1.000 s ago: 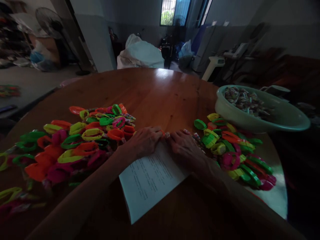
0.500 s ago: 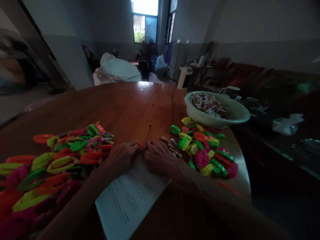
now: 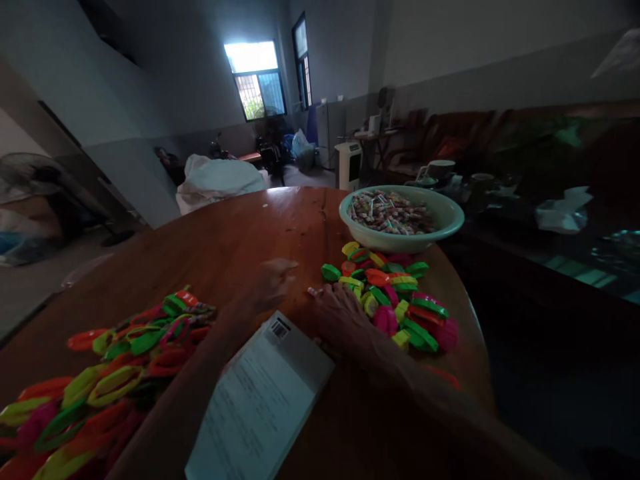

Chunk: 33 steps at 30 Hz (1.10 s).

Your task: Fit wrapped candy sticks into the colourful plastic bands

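Observation:
My right hand (image 3: 340, 308) is on the table with its fingers curled down over small wrapped candies; the striped end of one candy (image 3: 314, 291) sticks out beside the fingertips, and the others are hidden. My left hand (image 3: 275, 280) hovers over the middle of the table, smeared by motion, so its fingers and anything in them are unclear. Between my forearms lies a white printed box (image 3: 270, 393) with a barcode. Right of my right hand is a heap of neon plastic bands or cases (image 3: 385, 287). More neon rings (image 3: 117, 383), some with wrapped candies, are spread beside my left forearm.
A pale green bowl (image 3: 447, 220) full of wrapped candies stands at the table's right edge, behind the heap. The round wooden table (image 3: 240, 233) reaches towards a white covered bulk (image 3: 220, 179). A dark low table with cups and a tissue pack (image 3: 565, 210) is at the right.
My hands, together over an orange piece before, have parted. My right hand has reached onto the small candies; my left has lifted away. The orange piece no longer shows between them. The view has shifted.

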Motion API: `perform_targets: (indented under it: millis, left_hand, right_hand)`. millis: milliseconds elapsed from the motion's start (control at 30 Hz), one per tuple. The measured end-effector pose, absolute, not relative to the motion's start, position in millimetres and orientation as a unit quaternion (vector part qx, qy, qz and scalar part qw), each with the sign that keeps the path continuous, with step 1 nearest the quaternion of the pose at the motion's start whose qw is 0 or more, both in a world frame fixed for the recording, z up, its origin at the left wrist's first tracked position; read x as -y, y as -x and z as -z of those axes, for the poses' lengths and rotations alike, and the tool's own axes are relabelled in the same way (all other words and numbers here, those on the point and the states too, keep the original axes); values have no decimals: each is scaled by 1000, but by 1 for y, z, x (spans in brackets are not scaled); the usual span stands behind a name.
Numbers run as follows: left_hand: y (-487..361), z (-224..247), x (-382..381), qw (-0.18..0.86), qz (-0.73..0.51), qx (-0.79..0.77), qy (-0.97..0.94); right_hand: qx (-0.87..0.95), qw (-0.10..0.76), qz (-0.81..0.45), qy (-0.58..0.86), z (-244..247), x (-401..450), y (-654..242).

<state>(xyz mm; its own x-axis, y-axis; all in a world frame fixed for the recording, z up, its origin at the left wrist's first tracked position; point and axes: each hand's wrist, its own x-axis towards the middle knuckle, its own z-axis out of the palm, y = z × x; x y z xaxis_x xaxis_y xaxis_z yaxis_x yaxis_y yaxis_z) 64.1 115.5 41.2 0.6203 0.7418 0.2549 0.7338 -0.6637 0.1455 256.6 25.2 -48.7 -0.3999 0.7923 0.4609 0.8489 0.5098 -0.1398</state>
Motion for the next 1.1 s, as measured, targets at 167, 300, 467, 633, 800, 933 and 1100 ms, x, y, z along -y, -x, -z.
perform_targets:
  millis: [167, 300, 467, 633, 800, 933, 1100]
  left_hand:
    - [-144, -12, -161, 41, -94, -359, -928]
    - [-159, -8, -166, 29, -41, -354, -934]
    - [-119, -27, -136, 23, -41, -403, -914]
    - [-45, -47, -75, -63, -69, -448, -889]
    - [-3, -35, -28, -72, -59, -471, -877]
    - [3, -24, -15, -44, -73, -456, -886]
    - [4, -20, -14, -42, -62, -466, -881]
  right_hand:
    - [836, 222, 68, 497, 48, -12, -246]
    - [866, 210, 59, 449, 45, -6, -242]
    - [884, 165, -19, 437, 24, -8, -241]
    - [899, 155, -67, 404, 18, -6, -230]
    - [892, 144, -29, 428, 24, 6, -214]
    - [875, 140, -17, 462, 21, 10, -211]
    - [879, 138, 3, 455, 19, 1, -205]
